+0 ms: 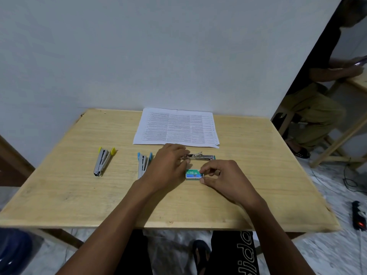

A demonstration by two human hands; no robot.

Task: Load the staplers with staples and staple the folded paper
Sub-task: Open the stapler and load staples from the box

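**Right grip pinches the staple box, left grip holds a stapler**

The right grip [223, 175] is closed to a narrow pinch. Its thumb and forefinger hold the right end of the small green cardboard staple box [193, 174], and the other fingers are curled loosely above it. The box lies flat on the pale wooden tabletop [59, 185], near the middle and a little toward the right edge, with its printed face up.

The left grip [168, 165] lies palm down just to the left of the box. Its fingers bend over the left end of the silver metal stapler with a green tip [200, 157] and hold it. This stapler lies lengthwise, parallel to the near edge and just beyond the box, with its top arm raised slightly off the base.

The back of the left hand covers part of the silver metal stapler with blue tips [143, 162]. That stapler lies hinged open, with its tips pointing toward the far edge. Well apart from it, toward the left edge, lies the silver metal stapler with yellow tips [103, 161], also hinged open.

A stack of white printed paper sheets [176, 127] lies flat against the middle of the far edge. It is unfolded, and its near border is just beyond the green-tipped stapler.

Beyond the right edge, another person sits on a wooden stool [288, 116]. A black power strip [358, 215] with a red light lies on the floor.
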